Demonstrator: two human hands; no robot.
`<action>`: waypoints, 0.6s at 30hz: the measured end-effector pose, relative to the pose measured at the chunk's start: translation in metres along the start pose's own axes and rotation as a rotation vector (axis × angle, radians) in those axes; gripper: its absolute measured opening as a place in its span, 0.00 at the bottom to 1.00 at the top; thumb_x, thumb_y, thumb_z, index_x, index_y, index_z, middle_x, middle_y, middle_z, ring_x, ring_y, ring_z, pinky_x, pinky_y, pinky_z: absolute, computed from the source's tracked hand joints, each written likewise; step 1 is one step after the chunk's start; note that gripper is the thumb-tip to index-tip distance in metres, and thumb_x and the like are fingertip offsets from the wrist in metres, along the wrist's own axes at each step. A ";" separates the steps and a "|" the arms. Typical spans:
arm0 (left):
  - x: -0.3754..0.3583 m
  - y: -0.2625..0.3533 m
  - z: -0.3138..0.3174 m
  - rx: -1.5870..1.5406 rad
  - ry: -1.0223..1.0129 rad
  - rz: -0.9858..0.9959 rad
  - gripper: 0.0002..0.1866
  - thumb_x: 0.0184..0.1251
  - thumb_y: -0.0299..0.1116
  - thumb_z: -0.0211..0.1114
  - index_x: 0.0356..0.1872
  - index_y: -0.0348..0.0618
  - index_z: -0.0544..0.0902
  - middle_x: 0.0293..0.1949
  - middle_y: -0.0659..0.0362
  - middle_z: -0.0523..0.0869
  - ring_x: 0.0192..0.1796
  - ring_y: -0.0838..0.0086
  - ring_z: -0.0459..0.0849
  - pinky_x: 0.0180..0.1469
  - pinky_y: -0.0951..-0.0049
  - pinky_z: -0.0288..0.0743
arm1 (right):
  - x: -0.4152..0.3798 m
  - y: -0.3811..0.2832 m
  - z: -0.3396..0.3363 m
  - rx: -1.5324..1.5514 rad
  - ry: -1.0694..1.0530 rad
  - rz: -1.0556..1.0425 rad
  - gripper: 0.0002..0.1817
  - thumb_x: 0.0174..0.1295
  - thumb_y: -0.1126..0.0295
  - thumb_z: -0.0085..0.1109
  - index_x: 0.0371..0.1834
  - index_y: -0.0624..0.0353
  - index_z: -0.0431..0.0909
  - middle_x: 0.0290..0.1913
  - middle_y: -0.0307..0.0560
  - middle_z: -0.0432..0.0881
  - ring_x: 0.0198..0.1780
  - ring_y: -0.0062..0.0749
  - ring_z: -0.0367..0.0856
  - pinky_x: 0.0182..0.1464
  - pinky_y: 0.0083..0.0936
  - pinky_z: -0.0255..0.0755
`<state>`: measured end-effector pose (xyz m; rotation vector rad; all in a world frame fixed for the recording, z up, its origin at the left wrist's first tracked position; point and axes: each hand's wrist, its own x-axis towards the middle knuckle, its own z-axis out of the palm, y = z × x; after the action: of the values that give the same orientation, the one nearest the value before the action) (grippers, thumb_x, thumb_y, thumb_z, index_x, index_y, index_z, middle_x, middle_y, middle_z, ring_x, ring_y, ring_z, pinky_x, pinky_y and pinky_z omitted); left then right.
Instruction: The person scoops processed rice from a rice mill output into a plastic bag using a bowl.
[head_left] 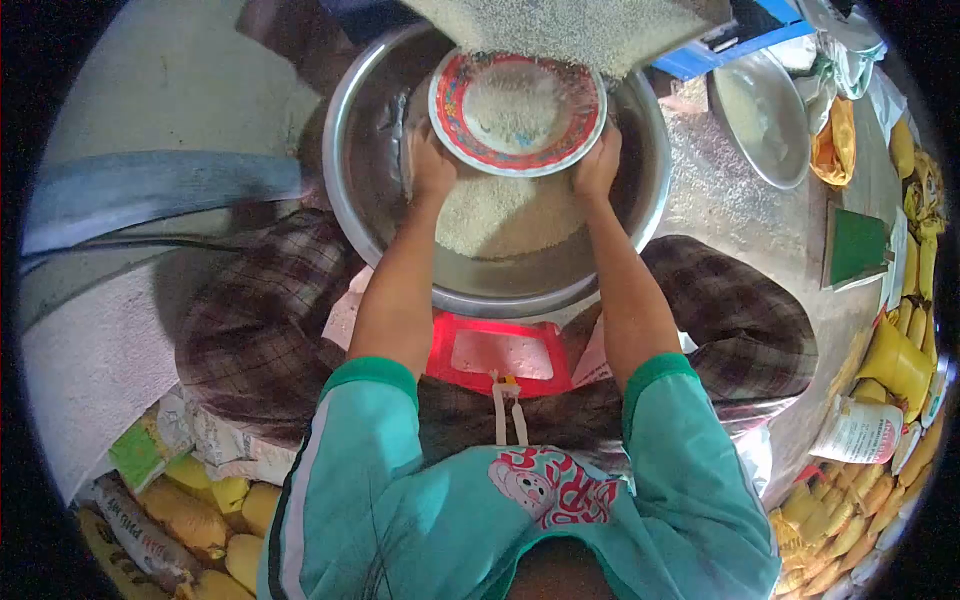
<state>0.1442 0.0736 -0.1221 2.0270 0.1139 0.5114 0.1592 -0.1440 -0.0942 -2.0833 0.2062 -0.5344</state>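
A round plate (470, 148) with a red patterned rim and pale grains on it is held between both my hands. My left hand (430, 165) grips its left edge and my right hand (598, 162) grips its right edge; some fingers are hidden under the plate. Beneath it stands a wide metal basin (355, 225), with a heap of rice-like grain (500, 215) inside. Just above the plate's far edge slopes a chute (590, 35) covered with the same grain, which spills toward the plate.
A blue frame (700, 55) borders the chute. To the right lie a smaller metal bowl (765, 120), scattered grain, an orange bag (835, 145) and a green board (857, 246). A red-framed object (500, 352) sits between my crossed legs. Yellow bundles and a white tub (860, 430) line the lower right.
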 end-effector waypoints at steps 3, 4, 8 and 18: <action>-0.020 0.017 -0.002 0.239 -0.113 -0.033 0.15 0.51 0.35 0.51 0.40 0.39 0.71 0.41 0.50 0.70 0.44 0.56 0.65 0.47 0.63 0.58 | -0.019 0.004 0.004 -0.030 0.003 0.028 0.18 0.54 0.65 0.34 0.40 0.67 0.68 0.40 0.59 0.70 0.44 0.49 0.67 0.47 0.31 0.57; -0.026 0.012 0.004 0.241 -0.072 -0.053 0.14 0.52 0.35 0.50 0.37 0.37 0.71 0.40 0.49 0.70 0.42 0.57 0.66 0.46 0.63 0.58 | -0.026 0.004 0.004 -0.041 0.016 0.116 0.18 0.54 0.65 0.34 0.39 0.68 0.68 0.39 0.59 0.71 0.43 0.49 0.68 0.46 0.32 0.58; -0.056 0.032 0.039 0.024 0.162 -0.231 0.14 0.54 0.35 0.48 0.34 0.34 0.72 0.33 0.47 0.72 0.40 0.56 0.67 0.43 0.63 0.59 | -0.049 -0.006 0.015 -0.039 0.048 0.325 0.18 0.54 0.65 0.35 0.36 0.69 0.69 0.35 0.60 0.72 0.39 0.49 0.70 0.42 0.32 0.60; -0.068 0.032 0.056 -0.911 0.124 -1.141 0.16 0.55 0.39 0.45 0.38 0.37 0.72 0.37 0.54 0.75 0.38 0.66 0.74 0.42 0.66 0.65 | -0.075 -0.041 0.029 1.232 0.073 1.198 0.24 0.54 0.58 0.28 0.49 0.63 0.61 0.48 0.50 0.67 0.46 0.41 0.68 0.50 0.33 0.59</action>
<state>0.1005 -0.0078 -0.1390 0.8038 0.8750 -0.0772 0.1026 -0.0732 -0.0953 -0.5160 0.8346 0.0692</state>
